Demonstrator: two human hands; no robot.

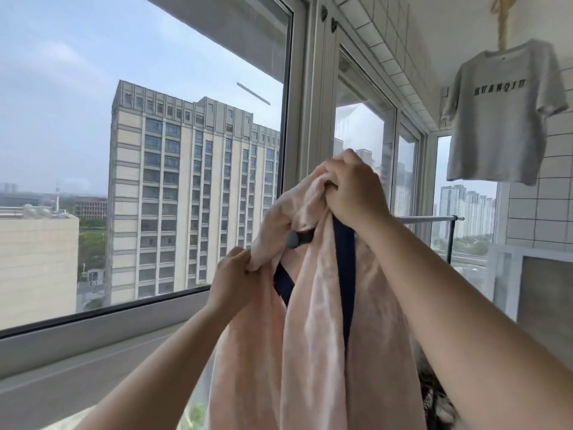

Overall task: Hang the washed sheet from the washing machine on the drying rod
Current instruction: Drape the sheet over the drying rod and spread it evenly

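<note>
A person stands at a balcony window (155,88) with both arms raised towards a drying rod (296,239). The rod's grey capped end pokes out from among the folds of a pale pink sheet (313,321). The sheet is bunched over that near end of the rod and hangs down from it in long folds past the bottom of the view. A dark blue band (344,274) runs down the cloth on the right, and a shorter piece of the same colour shows lower left of the cap.

The right hand (353,190) is above the rod, its fingers (348,158) curled tight round a gathered handful of the sheet's top. The left hand (237,277) is lower and to the left, below the rod's end; its fingers (240,254) pinch a fold of the sheet's left edge. Both forearms are bare.

Beyond the right arm the far stretch of the rod runs on, pale and level, to a thin dark upright post (451,240). A grey T-shirt (502,119) with dark lettering across the chest hangs high on the right, in front of a white tiled wall (555,197). Through the glass stands a tall beige apartment block (186,197) under a hazy sky, with more towers in the distance on the right. The grey window sill (93,333) runs along below the pane
</note>
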